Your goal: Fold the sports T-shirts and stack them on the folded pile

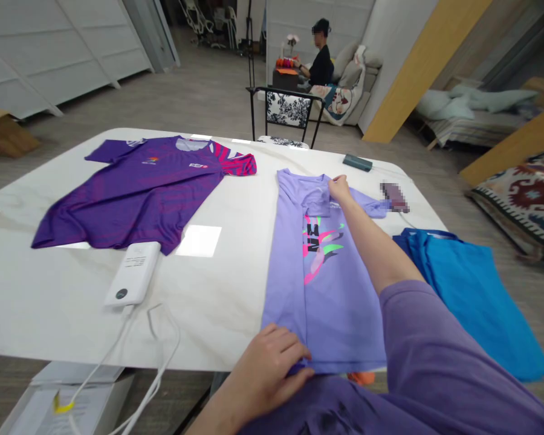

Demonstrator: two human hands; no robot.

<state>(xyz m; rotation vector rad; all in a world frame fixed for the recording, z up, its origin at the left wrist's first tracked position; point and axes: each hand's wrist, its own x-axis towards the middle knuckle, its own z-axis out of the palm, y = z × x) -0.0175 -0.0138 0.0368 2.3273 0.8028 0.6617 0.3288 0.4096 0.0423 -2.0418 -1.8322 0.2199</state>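
A lavender T-shirt [317,278] with a pink and green print lies lengthwise on the white table [217,290], its left side folded in. My left hand [272,362] is closed on the shirt's bottom hem at the table's near edge. My right hand [340,188] reaches far across and pinches the shirt near its collar and right shoulder. My right sleeve is purple.
A dark purple jersey [136,190] with pink stripes lies spread at the left. A white power bank [133,273] with a cable sits beside it. A blue shirt [471,296] lies at the right, a dark case [357,162] at the far edge. A person [320,60] sits far behind a chair [286,112].
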